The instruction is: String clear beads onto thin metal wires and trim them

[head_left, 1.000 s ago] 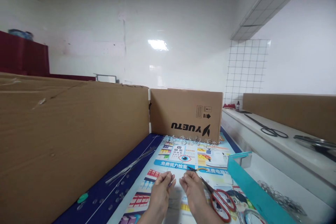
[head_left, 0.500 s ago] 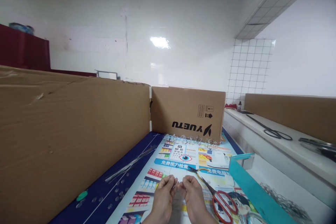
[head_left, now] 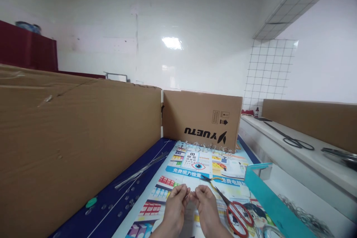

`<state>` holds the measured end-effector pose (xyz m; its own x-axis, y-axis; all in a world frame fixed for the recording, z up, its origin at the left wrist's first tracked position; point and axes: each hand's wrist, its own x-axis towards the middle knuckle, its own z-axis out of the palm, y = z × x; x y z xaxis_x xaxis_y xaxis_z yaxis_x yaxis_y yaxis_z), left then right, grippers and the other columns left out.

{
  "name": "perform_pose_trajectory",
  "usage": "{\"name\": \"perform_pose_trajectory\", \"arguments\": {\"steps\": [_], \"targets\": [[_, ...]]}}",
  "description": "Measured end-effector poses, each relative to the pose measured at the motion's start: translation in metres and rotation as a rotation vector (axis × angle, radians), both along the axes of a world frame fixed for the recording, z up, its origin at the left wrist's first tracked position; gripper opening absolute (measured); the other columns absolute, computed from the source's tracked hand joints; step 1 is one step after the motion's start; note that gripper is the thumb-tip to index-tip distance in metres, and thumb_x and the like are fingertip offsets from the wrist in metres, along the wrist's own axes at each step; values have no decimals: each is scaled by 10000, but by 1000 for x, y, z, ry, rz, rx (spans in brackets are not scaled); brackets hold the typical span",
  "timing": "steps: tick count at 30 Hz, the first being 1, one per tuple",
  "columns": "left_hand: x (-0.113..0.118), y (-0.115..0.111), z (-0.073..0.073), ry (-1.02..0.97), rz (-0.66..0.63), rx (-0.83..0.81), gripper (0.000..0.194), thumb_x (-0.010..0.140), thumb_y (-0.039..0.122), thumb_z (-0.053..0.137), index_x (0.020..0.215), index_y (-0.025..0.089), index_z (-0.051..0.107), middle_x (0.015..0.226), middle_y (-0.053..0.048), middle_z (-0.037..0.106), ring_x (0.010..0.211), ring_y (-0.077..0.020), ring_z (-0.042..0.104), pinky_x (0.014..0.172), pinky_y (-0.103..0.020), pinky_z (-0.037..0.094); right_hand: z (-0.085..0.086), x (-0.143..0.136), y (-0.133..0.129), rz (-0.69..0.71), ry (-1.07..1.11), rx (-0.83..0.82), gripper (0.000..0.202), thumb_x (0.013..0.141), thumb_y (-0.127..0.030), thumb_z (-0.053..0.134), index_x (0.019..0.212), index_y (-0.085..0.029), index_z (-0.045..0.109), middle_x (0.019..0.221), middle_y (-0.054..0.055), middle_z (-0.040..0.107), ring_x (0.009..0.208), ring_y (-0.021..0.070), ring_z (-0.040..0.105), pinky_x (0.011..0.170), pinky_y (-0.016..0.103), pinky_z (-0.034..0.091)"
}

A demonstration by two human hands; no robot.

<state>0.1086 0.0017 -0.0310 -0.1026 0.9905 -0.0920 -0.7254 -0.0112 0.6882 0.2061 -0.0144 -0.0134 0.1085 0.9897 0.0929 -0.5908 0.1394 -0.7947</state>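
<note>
My left hand [head_left: 177,200] and my right hand [head_left: 205,200] meet fingertip to fingertip over the printed mat [head_left: 156,208]. Both are closed in a pinch on what looks like a thin wire, whose faint loop [head_left: 182,180] arches up beyond the fingers. Its ends are hidden by my fingertips. Just past my right hand lie small pliers [head_left: 213,183] with yellow handles. Red-handled scissors [head_left: 237,215] rest to the right of that hand, blades pointing away.
Cardboard walls [head_left: 83,134] stand left and at the back [head_left: 200,115]. Clear strips [head_left: 142,171], small clear discs and a green lump [head_left: 91,202] lie on blue cloth. To the right, a teal-edged box [head_left: 279,197] holds tangled wire pieces [head_left: 304,215]. Black scissors [head_left: 298,143] lie on the ledge.
The view has shifted slightly, so the scene sits a little to the right. My hands keep the same pinch, with hardly any movement.
</note>
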Motion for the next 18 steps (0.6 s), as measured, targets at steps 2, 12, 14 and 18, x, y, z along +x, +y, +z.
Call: {"name": "perform_pose_trajectory", "arguments": {"steps": [2,12,14,18], "targets": [[0,0,-2,6,1,-2,110,686,108,681,727,157,591,749,-32,611,728,-142,625,678,-247,541,1,0,-1,-17,-6,-4,194,641,-279,706,694,-168,557,675,-7,554,684,155,562,714,315,465],[3,2,-11,45,-16,4,124,680,127,686,732,160,578,741,-21,601,754,-149,621,735,-285,530,3,4,0,-81,-32,-4,219,634,-293,719,693,-166,550,649,-23,539,631,130,542,652,285,468],[3,2,-11,64,-20,9,130,677,143,687,737,165,574,745,-19,597,759,-146,616,744,-284,523,1,4,1,-86,-41,-5,220,639,-298,715,698,-166,549,648,-24,541,628,131,546,651,287,471],[3,1,-6,132,-10,40,142,680,208,679,740,173,555,745,-10,582,745,-132,603,741,-271,508,-3,3,2,-73,-70,2,222,647,-310,709,718,-172,550,666,-25,549,647,133,548,653,276,475]]}}
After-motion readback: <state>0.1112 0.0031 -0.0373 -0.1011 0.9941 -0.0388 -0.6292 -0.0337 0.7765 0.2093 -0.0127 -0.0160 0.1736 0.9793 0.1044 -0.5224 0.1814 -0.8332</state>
